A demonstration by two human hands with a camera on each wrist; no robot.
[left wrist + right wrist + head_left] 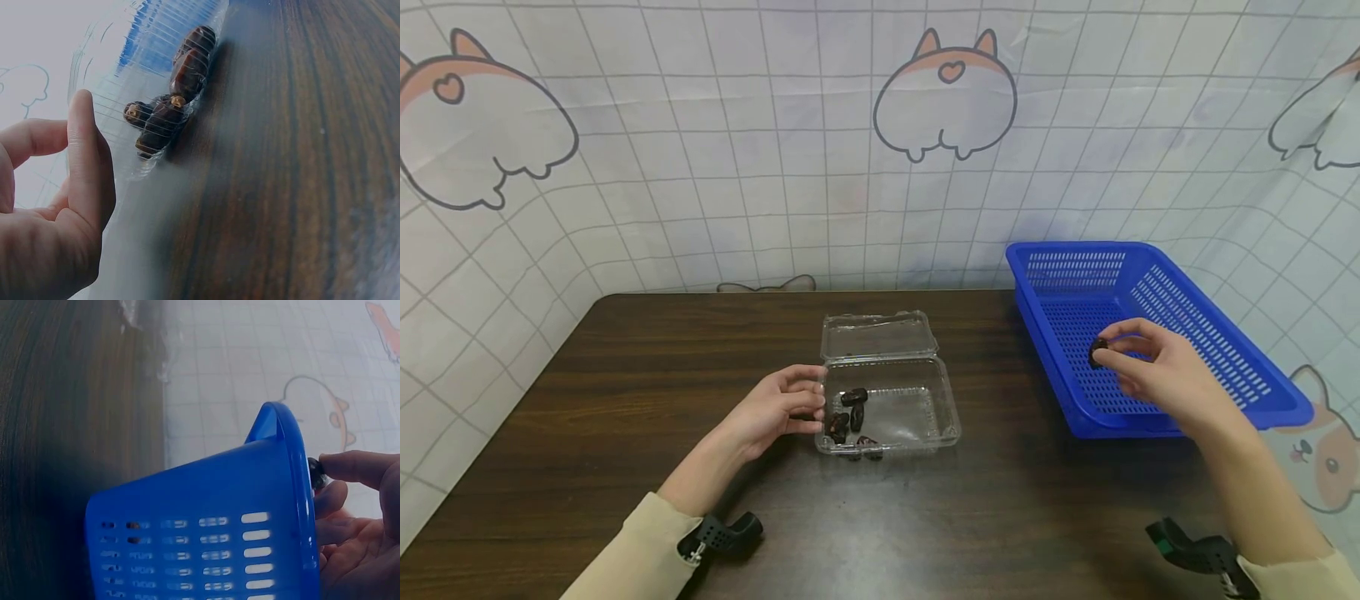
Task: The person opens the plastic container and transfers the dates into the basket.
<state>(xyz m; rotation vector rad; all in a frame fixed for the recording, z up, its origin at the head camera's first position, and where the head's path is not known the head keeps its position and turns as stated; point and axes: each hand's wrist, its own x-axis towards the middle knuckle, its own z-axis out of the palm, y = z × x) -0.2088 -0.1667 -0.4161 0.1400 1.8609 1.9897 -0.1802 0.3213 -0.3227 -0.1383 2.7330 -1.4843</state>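
A clear plastic clamshell box (916, 415) stands on the table with its lid folded back. Several dark brown dates (854, 397) lie in its left part; the left wrist view shows the dates (189, 74) through the ridged wall. My left hand (778, 410) is at the box's left side, fingertips right at the wall and fingers loosely bent. Over the blue basket (1037, 342), my right hand (1172, 375) pinches a single date (1097, 353) between thumb and fingers. In the right wrist view the basket's rim partly hides that date (317, 474).
The slotted blue basket sits at the right back of the dark wooden table (625, 375). Small dark patches show through its side slots in the right wrist view. A white gridded cloth (737, 167) with cartoon animals hangs behind the table.
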